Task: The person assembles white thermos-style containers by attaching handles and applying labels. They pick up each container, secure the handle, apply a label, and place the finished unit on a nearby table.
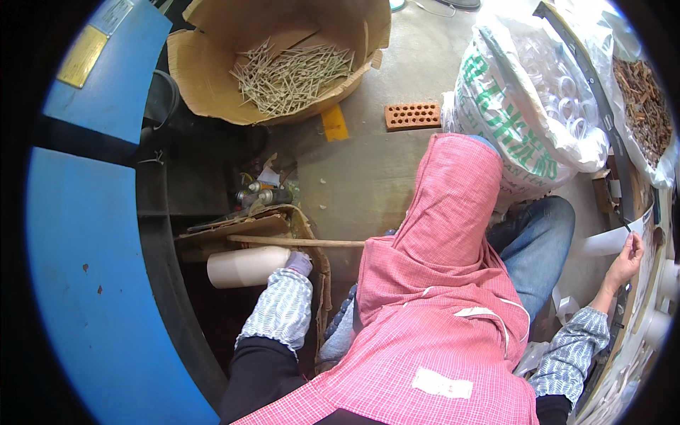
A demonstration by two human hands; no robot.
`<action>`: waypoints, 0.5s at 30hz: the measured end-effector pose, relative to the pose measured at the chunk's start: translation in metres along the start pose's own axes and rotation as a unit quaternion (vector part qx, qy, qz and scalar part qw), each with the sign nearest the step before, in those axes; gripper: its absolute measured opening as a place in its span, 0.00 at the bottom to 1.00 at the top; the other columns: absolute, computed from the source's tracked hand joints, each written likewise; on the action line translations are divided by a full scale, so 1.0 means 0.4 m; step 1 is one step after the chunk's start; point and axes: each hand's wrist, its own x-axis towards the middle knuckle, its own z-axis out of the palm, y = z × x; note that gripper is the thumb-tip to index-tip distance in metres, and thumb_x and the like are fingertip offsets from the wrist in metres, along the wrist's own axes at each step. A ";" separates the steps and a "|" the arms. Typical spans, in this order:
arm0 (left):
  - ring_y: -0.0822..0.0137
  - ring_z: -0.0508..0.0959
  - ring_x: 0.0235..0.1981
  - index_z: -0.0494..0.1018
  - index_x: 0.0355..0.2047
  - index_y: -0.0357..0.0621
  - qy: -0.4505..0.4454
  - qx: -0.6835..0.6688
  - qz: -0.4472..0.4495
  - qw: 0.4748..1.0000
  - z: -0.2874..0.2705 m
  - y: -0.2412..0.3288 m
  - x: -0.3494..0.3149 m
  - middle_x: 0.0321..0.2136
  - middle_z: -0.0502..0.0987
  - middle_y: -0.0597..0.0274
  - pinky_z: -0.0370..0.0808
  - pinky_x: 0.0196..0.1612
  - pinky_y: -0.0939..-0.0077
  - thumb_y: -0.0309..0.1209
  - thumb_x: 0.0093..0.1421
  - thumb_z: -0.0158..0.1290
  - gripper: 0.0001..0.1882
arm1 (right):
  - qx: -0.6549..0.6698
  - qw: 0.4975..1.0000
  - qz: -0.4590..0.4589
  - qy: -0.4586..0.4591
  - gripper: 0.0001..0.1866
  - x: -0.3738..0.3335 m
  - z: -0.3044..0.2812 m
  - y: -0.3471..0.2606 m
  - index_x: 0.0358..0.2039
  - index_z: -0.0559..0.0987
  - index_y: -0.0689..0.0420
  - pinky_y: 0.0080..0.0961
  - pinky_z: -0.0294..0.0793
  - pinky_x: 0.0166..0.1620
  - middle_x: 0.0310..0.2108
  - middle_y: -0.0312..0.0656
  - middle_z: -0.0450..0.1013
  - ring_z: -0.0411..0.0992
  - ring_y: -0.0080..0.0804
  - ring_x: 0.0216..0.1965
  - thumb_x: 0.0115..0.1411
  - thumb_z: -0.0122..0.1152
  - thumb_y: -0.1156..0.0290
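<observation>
Left hand is at the white cylinder, beside a wooden stick; its grip cannot be determined. Right hand is pinched closed, contents unclear. Handling appears unfinished; remaining work undeterminable.

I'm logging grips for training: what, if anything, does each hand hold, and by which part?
The left hand appears to hold the white cylinder by its right end. Whether the right hand holds anything cannot be told.
</observation>
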 end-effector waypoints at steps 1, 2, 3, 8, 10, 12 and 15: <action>0.63 0.76 0.50 0.78 0.48 0.57 0.004 -0.010 -0.018 1.000 0.037 -0.017 -0.003 0.48 0.77 0.67 0.73 0.44 0.62 0.33 0.63 0.48 0.15 | 0.011 1.000 0.026 -0.007 0.08 0.004 0.022 -0.007 0.42 0.78 0.59 0.19 0.70 0.47 0.41 0.35 0.75 0.71 0.22 0.42 0.65 0.57 0.71; 0.63 0.77 0.48 0.79 0.46 0.56 0.016 -0.008 -0.047 0.999 0.028 -0.036 -0.020 0.46 0.77 0.67 0.73 0.42 0.62 0.33 0.63 0.47 0.14 | 0.020 0.998 0.051 -0.009 0.08 0.004 0.033 -0.013 0.42 0.78 0.59 0.18 0.70 0.47 0.41 0.34 0.75 0.71 0.21 0.42 0.65 0.57 0.71; 0.63 0.78 0.46 0.79 0.45 0.56 0.027 -0.006 -0.076 0.997 0.018 -0.053 -0.037 0.44 0.78 0.68 0.73 0.41 0.63 0.33 0.63 0.47 0.14 | 0.028 0.997 0.076 -0.011 0.08 0.005 0.047 -0.018 0.42 0.78 0.59 0.17 0.70 0.47 0.40 0.34 0.74 0.70 0.20 0.42 0.65 0.57 0.71; 0.65 0.78 0.36 0.77 0.33 0.55 0.253 -0.119 -0.274 0.920 -0.068 -0.172 -0.181 0.32 0.76 0.69 0.73 0.31 0.64 0.33 0.57 0.49 0.07 | 0.128 0.989 0.061 -0.049 0.08 -0.023 0.144 -0.081 0.43 0.77 0.57 0.12 0.66 0.38 0.40 0.30 0.74 0.68 0.15 0.37 0.65 0.58 0.70; 0.65 0.77 0.34 0.75 0.32 0.56 0.339 -0.123 -0.300 0.883 -0.054 -0.216 -0.288 0.30 0.75 0.67 0.73 0.31 0.63 0.35 0.57 0.50 0.05 | 0.145 0.985 0.068 -0.062 0.08 -0.034 0.181 -0.124 0.43 0.77 0.57 0.12 0.66 0.37 0.40 0.30 0.74 0.68 0.15 0.36 0.65 0.58 0.70; 0.63 0.76 0.34 0.73 0.33 0.55 0.428 -0.151 -0.342 0.823 -0.090 -0.246 -0.374 0.29 0.75 0.65 0.71 0.36 0.64 0.39 0.58 0.50 0.06 | 0.170 0.980 0.074 -0.072 0.07 -0.043 0.190 -0.157 0.42 0.77 0.57 0.13 0.65 0.37 0.39 0.30 0.74 0.68 0.15 0.36 0.65 0.58 0.71; 0.61 0.74 0.32 0.71 0.32 0.50 0.598 -0.079 -0.369 0.707 -0.293 -0.228 -0.554 0.29 0.74 0.65 0.68 0.38 0.64 0.35 0.58 0.54 0.06 | 0.249 0.961 0.089 -0.081 0.07 -0.060 0.210 -0.215 0.42 0.77 0.57 0.13 0.65 0.37 0.40 0.30 0.74 0.67 0.15 0.36 0.65 0.57 0.73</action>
